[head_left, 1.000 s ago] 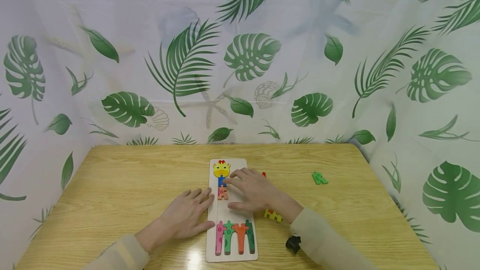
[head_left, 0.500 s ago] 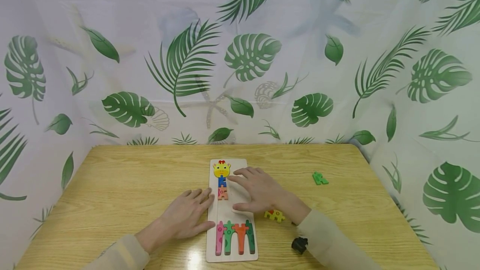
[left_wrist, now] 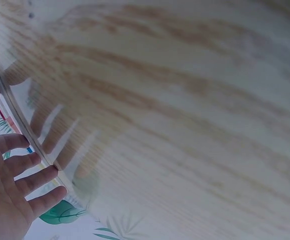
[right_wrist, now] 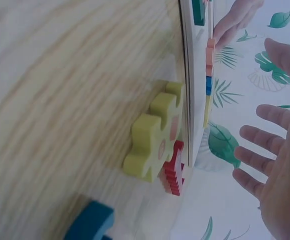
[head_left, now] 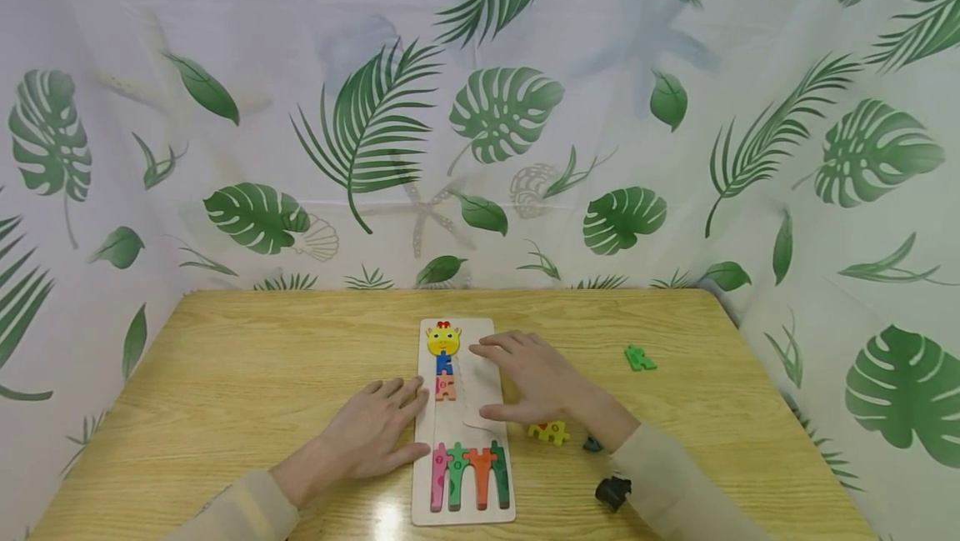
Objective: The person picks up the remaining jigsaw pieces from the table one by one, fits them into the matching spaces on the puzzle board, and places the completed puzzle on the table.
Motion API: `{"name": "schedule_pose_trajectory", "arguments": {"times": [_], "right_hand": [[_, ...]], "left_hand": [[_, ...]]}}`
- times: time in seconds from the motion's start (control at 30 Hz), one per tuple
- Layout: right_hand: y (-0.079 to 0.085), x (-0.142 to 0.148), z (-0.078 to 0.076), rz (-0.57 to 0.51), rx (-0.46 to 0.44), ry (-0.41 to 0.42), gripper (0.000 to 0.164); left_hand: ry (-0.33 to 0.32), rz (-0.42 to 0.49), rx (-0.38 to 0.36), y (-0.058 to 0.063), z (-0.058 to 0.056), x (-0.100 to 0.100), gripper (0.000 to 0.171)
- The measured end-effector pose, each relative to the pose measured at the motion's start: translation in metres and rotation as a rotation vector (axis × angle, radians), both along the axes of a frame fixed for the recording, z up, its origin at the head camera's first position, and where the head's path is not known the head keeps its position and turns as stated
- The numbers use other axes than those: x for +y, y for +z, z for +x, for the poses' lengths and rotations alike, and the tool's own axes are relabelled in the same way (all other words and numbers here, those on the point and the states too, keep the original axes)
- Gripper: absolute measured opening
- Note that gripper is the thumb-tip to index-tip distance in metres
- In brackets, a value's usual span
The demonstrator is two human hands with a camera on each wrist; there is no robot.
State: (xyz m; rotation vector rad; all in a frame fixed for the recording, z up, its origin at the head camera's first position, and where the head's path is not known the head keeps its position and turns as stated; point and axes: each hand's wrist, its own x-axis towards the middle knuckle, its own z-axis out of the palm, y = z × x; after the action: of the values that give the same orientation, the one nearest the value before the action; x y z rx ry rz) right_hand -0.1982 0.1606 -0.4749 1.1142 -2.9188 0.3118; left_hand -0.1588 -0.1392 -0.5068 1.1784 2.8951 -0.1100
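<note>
With left hand (head_left: 375,431) and right hand (head_left: 534,383) spread, empty, the yellow piece (head_left: 551,433), well inside the tabletop's (head_left: 705,424) right edge, looks light and stiff, best pinched by its sides.

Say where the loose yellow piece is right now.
In the head view, the loose yellow piece lies on the table just right of the board, below the right hand. The right wrist view shows it beside the red piece.
</note>
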Motion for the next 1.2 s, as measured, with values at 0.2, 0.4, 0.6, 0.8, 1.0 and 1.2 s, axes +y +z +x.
{"name": "schedule_pose_trajectory", "arguments": {"times": [0.2,0.4,0.6,0.8,1.0,1.2], "right_hand": [[0.003,0.009,0.003,-0.048,0.006,-0.002,0.084],[0.005,0.019,0.006,-0.061,0.024,-0.035,0.086],[0.010,0.029,0.009,-0.034,0.070,-0.045,0.085],[0.014,0.037,0.011,-0.025,0.092,-0.038,0.082],[0.014,0.049,0.013,-0.044,0.104,-0.042,0.081],[0.012,0.061,0.018,-0.062,0.117,-0.062,0.079]], "left_hand": [[-0.002,-0.004,0.002,-0.001,0.000,-0.001,0.077],[0.001,-0.009,0.006,-0.001,0.000,-0.002,0.077],[0.005,-0.003,-0.024,0.000,-0.001,-0.001,0.076],[0.004,-0.011,-0.019,-0.001,-0.002,-0.001,0.076],[-0.002,-0.008,-0.009,0.001,0.000,-0.001,0.076],[-0.002,-0.012,-0.015,0.003,0.000,-0.001,0.076]]}}
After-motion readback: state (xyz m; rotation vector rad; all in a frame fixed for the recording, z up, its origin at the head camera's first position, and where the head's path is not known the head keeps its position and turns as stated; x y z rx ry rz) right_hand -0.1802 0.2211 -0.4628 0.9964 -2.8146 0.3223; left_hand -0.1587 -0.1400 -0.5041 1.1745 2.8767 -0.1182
